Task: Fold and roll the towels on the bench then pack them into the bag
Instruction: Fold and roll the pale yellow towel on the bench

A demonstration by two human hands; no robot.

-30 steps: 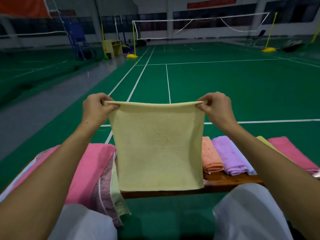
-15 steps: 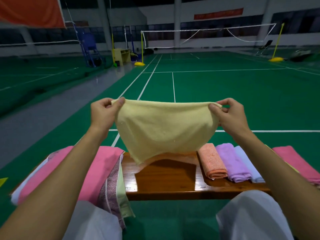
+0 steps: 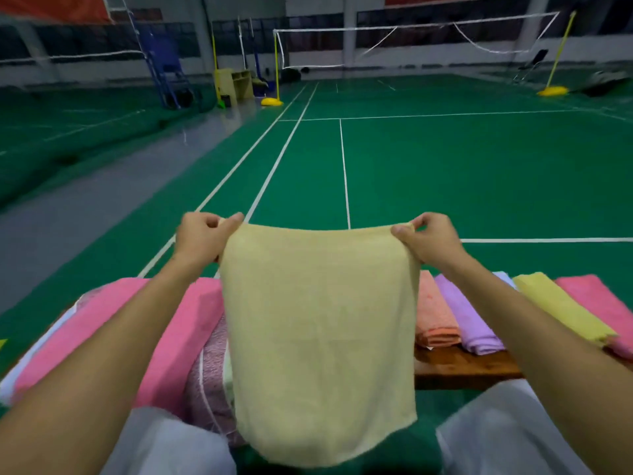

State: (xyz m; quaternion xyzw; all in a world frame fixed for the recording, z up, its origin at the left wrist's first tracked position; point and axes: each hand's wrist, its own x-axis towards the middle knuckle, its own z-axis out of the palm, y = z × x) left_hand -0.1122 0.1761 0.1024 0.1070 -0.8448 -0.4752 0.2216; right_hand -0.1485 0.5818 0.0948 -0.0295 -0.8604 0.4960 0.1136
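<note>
The pale yellow towel (image 3: 320, 341) hangs in front of the wooden bench (image 3: 459, 366), pinched at its top corners by the left hand (image 3: 202, 236) and the right hand (image 3: 430, 238), thumbs against curled fingers. Half a second ago it billowed upward; now it drops flat and long, hiding the bench's middle. Folded orange (image 3: 435, 318), purple (image 3: 471, 320) and yellow (image 3: 561, 308) towels lie to the right, partly behind the forearm.

Dim indoor light, soft overall blur, wide-angle bending at edges, possibly overhead lamps.
</note>
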